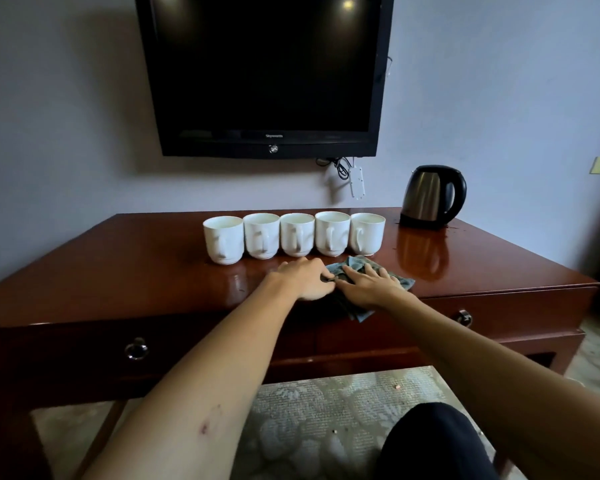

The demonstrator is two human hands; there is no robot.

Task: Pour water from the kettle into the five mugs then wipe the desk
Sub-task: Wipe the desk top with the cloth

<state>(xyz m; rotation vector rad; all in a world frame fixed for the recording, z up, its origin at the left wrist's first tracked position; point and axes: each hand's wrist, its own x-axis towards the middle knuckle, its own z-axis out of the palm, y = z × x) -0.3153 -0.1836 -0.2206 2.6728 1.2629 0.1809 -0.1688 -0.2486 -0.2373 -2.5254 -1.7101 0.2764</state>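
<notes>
Your right hand (369, 284) is lying flat, fingers spread, on the crumpled grey-green cloth (355, 271) mid-frame on the glossy reddish wooden desk (153, 268); your left hand (307, 277) is pinching its edge. Just behind, five white ceramic mugs (293, 235) are sitting in a row, with the steel-and-black electric kettle (430, 195) further back, right of centre.

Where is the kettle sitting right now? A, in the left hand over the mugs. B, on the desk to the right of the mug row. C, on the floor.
B: the kettle stands on the desk, right of the five mugs, untouched.
</notes>
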